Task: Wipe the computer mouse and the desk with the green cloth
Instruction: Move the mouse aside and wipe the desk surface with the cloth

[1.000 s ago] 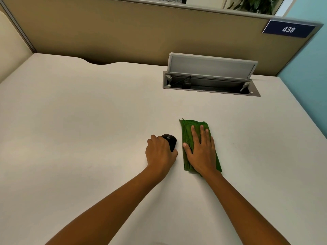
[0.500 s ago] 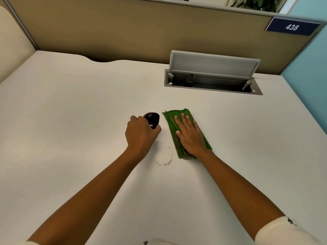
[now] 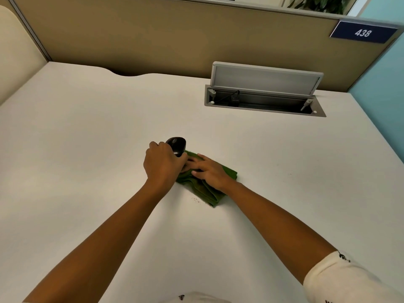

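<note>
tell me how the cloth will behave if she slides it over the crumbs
The cloth looks soft and folded, so it will likely bunch rather than stay flat. Pressed by the right hand, it should probably sweep the crumbs along.

The scene is lit evenly and softly from above, and no harsh glare is seen on the white desk. Only faint, diffuse shadows are cast beneath the forearms and beside the green cloth. A small highlight is reflected on the black computer mouse. Straight lines of the partition are bowed by wide-angle distortion towards the edges. Slight softness is noticed in the corners, while the 438 on the blue sign is rendered legibly.
</note>
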A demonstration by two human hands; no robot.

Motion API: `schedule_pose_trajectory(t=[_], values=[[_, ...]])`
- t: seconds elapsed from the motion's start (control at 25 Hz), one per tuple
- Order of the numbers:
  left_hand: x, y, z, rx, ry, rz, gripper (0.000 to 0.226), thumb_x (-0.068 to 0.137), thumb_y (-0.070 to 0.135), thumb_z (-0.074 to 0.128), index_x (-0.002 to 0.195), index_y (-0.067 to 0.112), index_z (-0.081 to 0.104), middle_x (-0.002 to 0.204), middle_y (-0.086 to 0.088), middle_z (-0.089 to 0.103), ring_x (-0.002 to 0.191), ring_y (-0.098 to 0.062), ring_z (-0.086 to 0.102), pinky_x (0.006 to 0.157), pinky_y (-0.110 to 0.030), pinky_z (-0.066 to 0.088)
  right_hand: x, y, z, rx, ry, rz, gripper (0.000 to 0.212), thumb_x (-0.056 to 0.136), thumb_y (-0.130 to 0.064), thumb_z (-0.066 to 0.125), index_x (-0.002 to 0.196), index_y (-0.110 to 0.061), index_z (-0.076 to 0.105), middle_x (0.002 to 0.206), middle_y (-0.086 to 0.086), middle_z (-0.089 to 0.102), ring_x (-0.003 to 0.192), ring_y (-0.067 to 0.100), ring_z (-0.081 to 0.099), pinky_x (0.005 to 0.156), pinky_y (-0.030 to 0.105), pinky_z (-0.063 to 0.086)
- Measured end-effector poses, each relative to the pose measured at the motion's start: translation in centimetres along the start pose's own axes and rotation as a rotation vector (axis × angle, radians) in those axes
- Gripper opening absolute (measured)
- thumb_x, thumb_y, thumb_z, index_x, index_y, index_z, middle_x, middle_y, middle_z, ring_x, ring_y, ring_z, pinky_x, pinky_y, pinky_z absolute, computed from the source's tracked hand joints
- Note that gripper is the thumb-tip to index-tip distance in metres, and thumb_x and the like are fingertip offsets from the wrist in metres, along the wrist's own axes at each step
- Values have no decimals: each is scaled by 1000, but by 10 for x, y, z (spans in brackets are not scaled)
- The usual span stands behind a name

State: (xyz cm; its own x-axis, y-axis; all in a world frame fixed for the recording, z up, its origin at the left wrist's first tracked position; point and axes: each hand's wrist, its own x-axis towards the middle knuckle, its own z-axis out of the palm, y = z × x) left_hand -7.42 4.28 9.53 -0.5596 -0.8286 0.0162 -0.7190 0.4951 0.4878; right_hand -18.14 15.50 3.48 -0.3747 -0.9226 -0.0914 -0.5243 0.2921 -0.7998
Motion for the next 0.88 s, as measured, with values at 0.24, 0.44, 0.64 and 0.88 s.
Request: schedule_pose_trajectory(t=[0.24, 0.44, 0.64, 0.88], values=[[-10, -15, -4, 6, 0, -21, 53, 81, 45, 65, 109, 0, 59, 109, -17, 55, 95, -31, 55, 66, -33, 39, -27, -7, 12, 247, -60, -68, 25, 86, 5, 51, 79, -4, 73, 99, 11, 75, 110, 10, 63, 111, 31, 34], [-28, -25, -2, 10, -5, -22, 56, 82, 44, 65, 111, -2, 58, 111, -19, 55, 97, -34, 56, 66, -34, 39, -60, -8, 16, 292, -64, -48, 20, 83, -7, 51, 77, -3, 70, 84, 16, 73, 88, 29, 69, 93, 52, 48], [-45, -27, 5, -1, -23, -16, 55, 81, 43, 67, 111, -2, 58, 111, -19, 54, 97, -34, 56, 65, -34, 39, -96, -7, 21, 253, -50, -45, 19, 82, -16, 51, 73, -11, 67, 78, 18, 70, 80, 34, 66, 87, 55, 47], [-64, -19, 17, -26, -58, -29, 55, 79, 41, 68, 111, -2, 58, 111, -19, 53, 100, -35, 55, 67, -34, 39, -152, 2, 28, 304, 20, -28, 22, 86, -16, 50, 73, -5, 65, 74, 22, 68, 75, 38, 64, 81, 58, 47]])
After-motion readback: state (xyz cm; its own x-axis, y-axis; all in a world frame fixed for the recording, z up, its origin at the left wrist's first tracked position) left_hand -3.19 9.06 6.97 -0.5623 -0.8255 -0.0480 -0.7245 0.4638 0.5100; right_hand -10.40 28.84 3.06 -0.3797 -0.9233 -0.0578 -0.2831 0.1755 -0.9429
